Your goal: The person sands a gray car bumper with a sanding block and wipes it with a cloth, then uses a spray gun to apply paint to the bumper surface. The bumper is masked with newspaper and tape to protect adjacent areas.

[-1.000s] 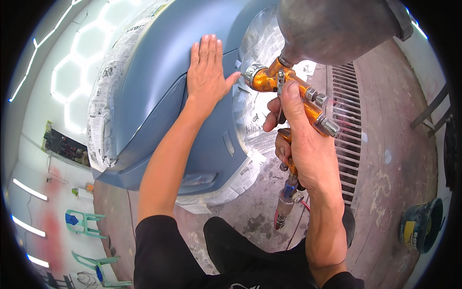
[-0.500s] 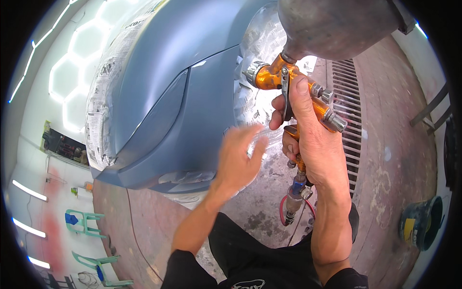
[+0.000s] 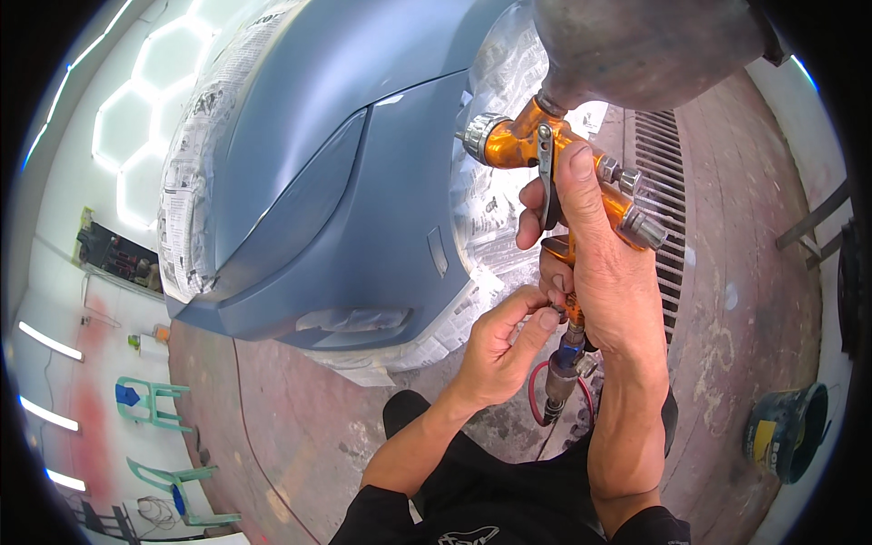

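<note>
My right hand (image 3: 604, 254) is wrapped round the handle of an orange spray gun (image 3: 513, 141), its fingers by the trigger. On top of the gun sits a large grey paint cup (image 3: 649, 50), cut off by the upper edge. The nozzle points left, toward a blue-grey car front (image 3: 381, 209). My left hand (image 3: 509, 345) pinches a small knob low on the gun's handle, thumb and forefinger pressed together; the fingers mostly cover it. Just below hang a hose fitting (image 3: 565, 363) and a red hose (image 3: 536, 397).
Masking newspaper (image 3: 188, 213) edges the car, with more in its wheel area. A floor grate (image 3: 663, 209) runs along the right. A dark bucket (image 3: 788, 434) stands at far right. Green chairs (image 3: 154, 404) and a hose on the floor (image 3: 250, 431) lie to the left.
My left hand has moved down and right from beside the car to the low end of the gun's handle, closing on the knob. The right hand keeps its grip on the gun.
</note>
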Demonstrator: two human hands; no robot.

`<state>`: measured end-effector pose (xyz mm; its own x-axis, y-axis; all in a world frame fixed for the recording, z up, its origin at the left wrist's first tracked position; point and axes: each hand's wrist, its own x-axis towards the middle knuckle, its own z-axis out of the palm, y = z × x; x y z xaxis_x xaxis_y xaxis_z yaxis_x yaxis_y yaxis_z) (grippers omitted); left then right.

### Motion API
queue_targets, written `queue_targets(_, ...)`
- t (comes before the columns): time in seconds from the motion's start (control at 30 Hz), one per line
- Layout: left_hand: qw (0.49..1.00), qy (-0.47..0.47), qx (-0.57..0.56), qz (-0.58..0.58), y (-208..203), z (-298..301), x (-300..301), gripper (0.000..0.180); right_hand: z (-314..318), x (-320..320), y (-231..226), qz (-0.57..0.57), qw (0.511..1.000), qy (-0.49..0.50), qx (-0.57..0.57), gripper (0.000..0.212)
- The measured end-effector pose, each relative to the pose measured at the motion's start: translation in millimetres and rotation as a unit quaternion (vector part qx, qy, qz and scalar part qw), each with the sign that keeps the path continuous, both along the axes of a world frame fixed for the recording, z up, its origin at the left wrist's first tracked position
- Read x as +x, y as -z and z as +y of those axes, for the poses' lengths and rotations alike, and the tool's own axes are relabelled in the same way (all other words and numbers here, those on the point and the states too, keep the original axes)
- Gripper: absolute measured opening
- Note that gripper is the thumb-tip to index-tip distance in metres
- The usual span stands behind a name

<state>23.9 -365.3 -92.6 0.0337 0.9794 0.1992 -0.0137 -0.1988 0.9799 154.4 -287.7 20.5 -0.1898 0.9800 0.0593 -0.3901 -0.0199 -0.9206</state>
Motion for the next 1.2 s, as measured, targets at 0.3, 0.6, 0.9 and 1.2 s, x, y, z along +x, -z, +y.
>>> queue_targets(0.3, 0.999, -0.039, 0.023, 0.003, 7.9, -2.1, 3.8, 0.025, -1.5, -2.3, -0.4, -0.027, 1.0, 0.0, -0.002, 0.063)
queue_targets(0.6, 0.989, -0.089, 0.101, 0.062, 8.3, -3.1, 0.7, 0.029, -3.0, -12.9, 4.8, -0.03, 0.999, 0.027, 0.028, 0.063)
queue_targets(0.9, 0.87, -0.221, 0.202, 0.391, 12.9, -17.8, -66.2, 0.038, -4.7, -10.7, 4.3, -0.028, 0.996, -0.037, 0.071, 0.064)
queue_targets(1.2, 0.394, -0.32, 0.301, 0.807, -112.6, 68.8, -167.4, 0.069, 1.2, -9.6, 9.4, -0.004, 0.997, 0.01, 0.073, 0.067)
